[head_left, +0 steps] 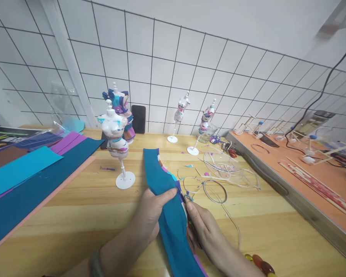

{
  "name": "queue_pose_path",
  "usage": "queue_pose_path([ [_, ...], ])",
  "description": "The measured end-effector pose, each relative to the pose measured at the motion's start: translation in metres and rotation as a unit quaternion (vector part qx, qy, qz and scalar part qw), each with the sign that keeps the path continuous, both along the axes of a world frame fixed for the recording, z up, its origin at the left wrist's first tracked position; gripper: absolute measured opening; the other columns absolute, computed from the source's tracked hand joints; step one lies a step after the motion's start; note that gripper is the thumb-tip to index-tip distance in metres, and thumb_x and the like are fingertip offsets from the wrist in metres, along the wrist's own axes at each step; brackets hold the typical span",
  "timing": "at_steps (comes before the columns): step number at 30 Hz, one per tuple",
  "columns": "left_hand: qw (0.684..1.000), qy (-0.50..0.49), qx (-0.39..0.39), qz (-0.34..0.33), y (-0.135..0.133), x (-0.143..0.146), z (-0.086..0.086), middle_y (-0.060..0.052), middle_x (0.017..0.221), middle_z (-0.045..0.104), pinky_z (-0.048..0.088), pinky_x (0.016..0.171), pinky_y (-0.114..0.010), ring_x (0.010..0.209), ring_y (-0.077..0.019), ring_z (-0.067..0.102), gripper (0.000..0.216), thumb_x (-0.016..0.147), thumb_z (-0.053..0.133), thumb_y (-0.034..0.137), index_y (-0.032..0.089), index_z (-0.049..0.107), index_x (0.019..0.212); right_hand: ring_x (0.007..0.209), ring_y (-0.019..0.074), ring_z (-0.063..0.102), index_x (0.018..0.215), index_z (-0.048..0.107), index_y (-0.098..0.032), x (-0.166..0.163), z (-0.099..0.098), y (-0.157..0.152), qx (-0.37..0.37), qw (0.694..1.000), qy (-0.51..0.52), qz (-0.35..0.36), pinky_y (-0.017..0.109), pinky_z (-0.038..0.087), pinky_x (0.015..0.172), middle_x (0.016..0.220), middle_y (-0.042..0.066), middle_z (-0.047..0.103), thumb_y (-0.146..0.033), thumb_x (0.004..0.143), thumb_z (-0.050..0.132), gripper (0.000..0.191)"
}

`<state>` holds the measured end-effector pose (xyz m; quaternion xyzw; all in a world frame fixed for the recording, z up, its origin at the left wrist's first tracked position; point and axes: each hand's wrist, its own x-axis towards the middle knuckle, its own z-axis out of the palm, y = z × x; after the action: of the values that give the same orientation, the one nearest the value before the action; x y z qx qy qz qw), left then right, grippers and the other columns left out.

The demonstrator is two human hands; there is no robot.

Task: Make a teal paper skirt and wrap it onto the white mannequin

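A long stack of layered coloured sheets (167, 219), teal on top, lies tilted before me. White, brown, pink, blue and purple layers show along its curved right edge. My left hand (154, 211) is closed on the stack, its thumb pressing on the teal face. At the right edge of the stack is my right hand (206, 231), its fingers closed round a dark tool, mostly hidden, that looks like a pair of scissors (196, 235). Left of the stack stands a small white dress form (112, 127) splashed with paint, and behind it another dress form (128, 123) wears coloured pieces.
Coloured sheets (31, 188) cover the left of the table. Two small dress forms (180, 113) (207, 117) stand at the back, near a phone (138, 119). Hoops and thin strips (216, 191) lie to the right. Beyond a raised edge (265, 184) is an orange surface (311, 169) with sticks.
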<state>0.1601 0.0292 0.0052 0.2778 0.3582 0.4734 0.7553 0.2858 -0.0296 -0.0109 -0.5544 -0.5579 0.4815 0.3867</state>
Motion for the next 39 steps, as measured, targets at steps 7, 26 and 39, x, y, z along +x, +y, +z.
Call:
queue_pose_path([
  [7,1.000,0.026,0.003,0.013,-0.0029,0.0015,0.0013,-0.009,0.084,0.073,0.054,0.072,-0.036,0.072,-0.0226,0.067,0.030,0.065,0.072,0.019,0.013,0.066,0.094,0.040,0.0101,0.047,0.060,0.043,-0.020,0.0010,-0.0027,0.0002,0.022,1.000,-0.010,-0.006,0.021,0.037,0.043,0.042,-0.004,0.046,-0.046,0.095,0.025,0.047],
  [26,0.999,0.022,-0.018,0.017,-0.0056,0.0055,-0.0017,-0.012,0.093,0.072,0.053,0.077,-0.039,0.084,-0.0275,0.067,0.036,0.063,0.074,0.022,0.013,0.065,0.097,0.033,0.0090,0.044,0.062,0.041,-0.020,-0.0007,-0.0034,0.0009,-0.008,1.000,0.002,-0.022,0.018,0.033,0.035,0.037,-0.006,0.040,-0.053,0.092,0.025,0.047],
  [39,0.999,0.013,-0.039,0.006,-0.0075,0.0060,-0.0027,-0.011,0.090,0.073,0.053,0.077,-0.039,0.083,-0.0278,0.067,0.032,0.062,0.074,0.023,0.014,0.067,0.092,0.035,0.0094,0.043,0.062,0.041,-0.020,0.0000,-0.0056,0.0023,0.006,0.999,-0.015,-0.030,0.019,0.031,0.036,0.039,-0.005,0.042,-0.055,0.091,0.025,0.048],
])
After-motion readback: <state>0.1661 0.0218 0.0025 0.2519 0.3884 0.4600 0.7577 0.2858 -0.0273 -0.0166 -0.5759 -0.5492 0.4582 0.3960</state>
